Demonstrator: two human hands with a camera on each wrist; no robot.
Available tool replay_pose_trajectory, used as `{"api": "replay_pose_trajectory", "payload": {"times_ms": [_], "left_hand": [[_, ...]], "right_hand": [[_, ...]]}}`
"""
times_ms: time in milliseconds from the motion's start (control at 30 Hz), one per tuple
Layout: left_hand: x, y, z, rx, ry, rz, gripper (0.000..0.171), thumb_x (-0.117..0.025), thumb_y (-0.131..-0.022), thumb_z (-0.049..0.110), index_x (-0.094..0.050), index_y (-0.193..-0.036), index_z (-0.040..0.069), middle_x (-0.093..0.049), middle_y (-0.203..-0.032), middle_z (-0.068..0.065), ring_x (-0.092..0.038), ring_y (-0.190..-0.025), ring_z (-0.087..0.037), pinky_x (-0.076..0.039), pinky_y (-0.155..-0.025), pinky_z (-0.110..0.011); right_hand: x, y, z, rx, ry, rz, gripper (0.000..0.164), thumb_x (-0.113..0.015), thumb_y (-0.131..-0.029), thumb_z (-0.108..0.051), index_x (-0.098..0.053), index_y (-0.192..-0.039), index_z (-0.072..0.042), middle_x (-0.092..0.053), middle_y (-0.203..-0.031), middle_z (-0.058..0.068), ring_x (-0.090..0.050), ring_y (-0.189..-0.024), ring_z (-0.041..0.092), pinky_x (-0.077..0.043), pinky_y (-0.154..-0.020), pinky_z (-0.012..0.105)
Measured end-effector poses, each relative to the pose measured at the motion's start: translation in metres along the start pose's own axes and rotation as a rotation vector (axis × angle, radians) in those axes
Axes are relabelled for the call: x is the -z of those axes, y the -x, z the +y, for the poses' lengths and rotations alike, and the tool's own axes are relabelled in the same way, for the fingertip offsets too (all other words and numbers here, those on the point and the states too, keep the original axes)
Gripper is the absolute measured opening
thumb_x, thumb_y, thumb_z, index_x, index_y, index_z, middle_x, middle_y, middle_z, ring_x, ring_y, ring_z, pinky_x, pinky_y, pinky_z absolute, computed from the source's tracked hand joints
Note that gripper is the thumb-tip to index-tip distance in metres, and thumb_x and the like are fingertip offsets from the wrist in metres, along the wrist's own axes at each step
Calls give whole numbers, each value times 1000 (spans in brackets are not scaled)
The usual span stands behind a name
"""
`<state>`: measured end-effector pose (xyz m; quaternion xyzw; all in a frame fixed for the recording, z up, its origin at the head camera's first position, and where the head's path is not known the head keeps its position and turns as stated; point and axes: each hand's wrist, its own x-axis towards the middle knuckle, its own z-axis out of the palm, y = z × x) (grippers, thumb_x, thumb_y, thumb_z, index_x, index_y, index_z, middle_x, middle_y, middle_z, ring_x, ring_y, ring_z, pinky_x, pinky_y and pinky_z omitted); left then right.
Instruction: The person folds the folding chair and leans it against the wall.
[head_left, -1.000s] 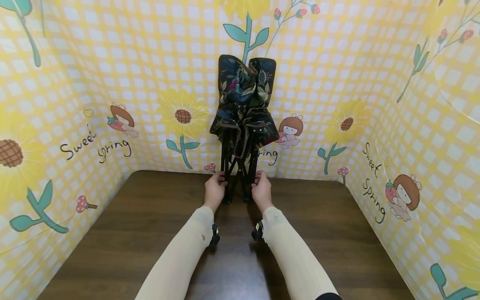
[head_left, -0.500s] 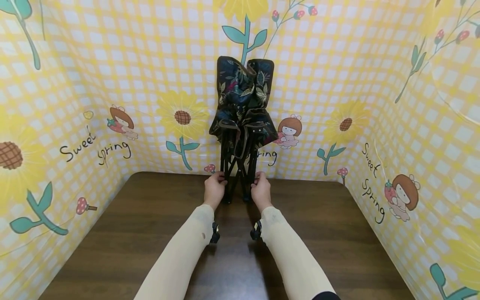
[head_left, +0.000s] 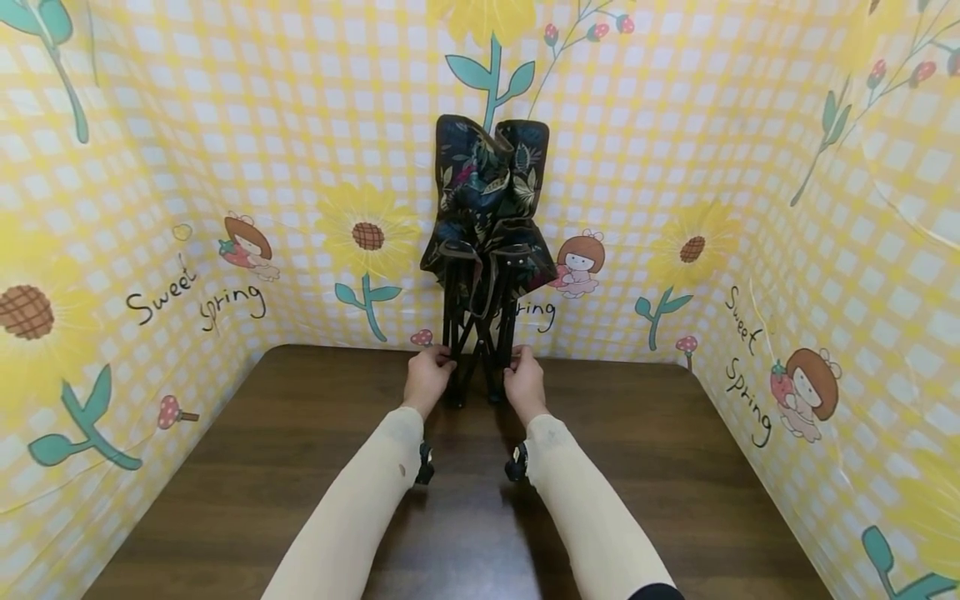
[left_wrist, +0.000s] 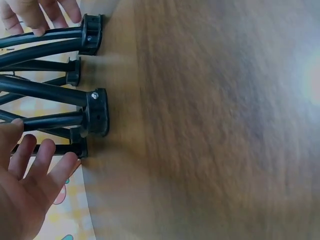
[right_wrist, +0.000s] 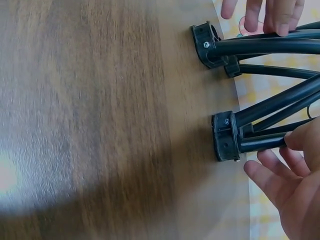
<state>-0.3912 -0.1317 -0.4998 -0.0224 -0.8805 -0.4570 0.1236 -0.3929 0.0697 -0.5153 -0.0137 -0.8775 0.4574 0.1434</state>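
Observation:
A folded camp chair (head_left: 487,192) stands upright at the back of the table, its dark fabric printed with leaves and flowers bunched over black tube legs. My left hand (head_left: 429,379) holds a leg on the left side; in the left wrist view its thumb (left_wrist: 15,127) lies on the tube with the other fingers behind. On the opposite side my right hand (head_left: 525,379) holds another leg low down. The right wrist view shows that thumb (right_wrist: 297,137) pressed on the tube just above a black plastic foot (right_wrist: 226,137). The feet are at the tabletop.
The brown wood-grain table (head_left: 465,517) stretches from the chair to the near edge of the view. Yellow checked cloth (head_left: 300,125) with sunflowers and cartoon figures hangs behind and on both sides, and the chair stands close to it.
The left forearm has shifted very slightly to the left. The chair and the right hand keep their places.

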Motion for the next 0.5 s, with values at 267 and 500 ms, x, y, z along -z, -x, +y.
{"api": "replay_pose_trajectory", "payload": {"times_ms": [267,500], "left_hand": [[5,4,-11,-54,-9,-67,33,-69,-98,15,-67,-129,4,-74,-115,-14,-69,-108,-30,-57,-89,-46],[16,4,-16,-79,-49,-104,37,-68,-100,21,-65,-134,7,-72,-120,-13,-68,-112,-29,-56,-94,-47]], "right_hand": [[14,-6,5,37,-35,-61,36,-64,-101,-14,-54,-136,-13,-68,-111,8,-65,-104,25,-55,-87,45],[26,-3,8,73,-3,-123,37,-64,-101,-17,-55,-137,-16,-68,-111,5,-65,-101,24,-55,-85,44]]}}
